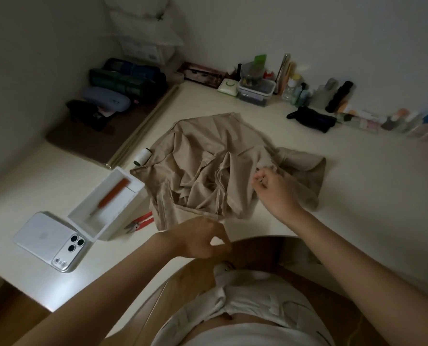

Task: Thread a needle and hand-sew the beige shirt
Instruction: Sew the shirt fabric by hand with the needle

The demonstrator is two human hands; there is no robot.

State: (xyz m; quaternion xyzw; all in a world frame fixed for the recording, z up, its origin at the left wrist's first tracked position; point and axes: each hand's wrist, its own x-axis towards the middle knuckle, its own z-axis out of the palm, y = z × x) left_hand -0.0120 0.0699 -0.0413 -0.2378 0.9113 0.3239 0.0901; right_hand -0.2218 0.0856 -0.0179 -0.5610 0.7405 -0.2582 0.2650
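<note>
**Two bare hands working over a crumpled beige shirt on a white table**

A person is sitting at a white table (357, 196), and the camera is looking down at their hands. The beige shirt (208, 151) is lying crumpled in the middle of the table, directly in front of them, with a pale seam running down toward its near hem.

The left hand (203, 242) is hovering at that near hem. Its thumb and forefinger are meeting at the tips and forming a small ring. Whether anything thin is caught between them is too fine to tell.

The right hand (276, 189) is hovering over the right part of the shirt. Its fingers are curling inward, with thumb and forefinger drawn together as in a pinch. What they are gripping, if anything, is not clear.

A spool of white thread (143, 156) is lying just beside the shirt's left edge. Nearer the person, an open white box (113, 228) is holding an orange-handled tool (114, 194). Red snips (141, 222) are lying between the box and the shirt. A phone (48, 240) is lying face down beside the box.
</note>
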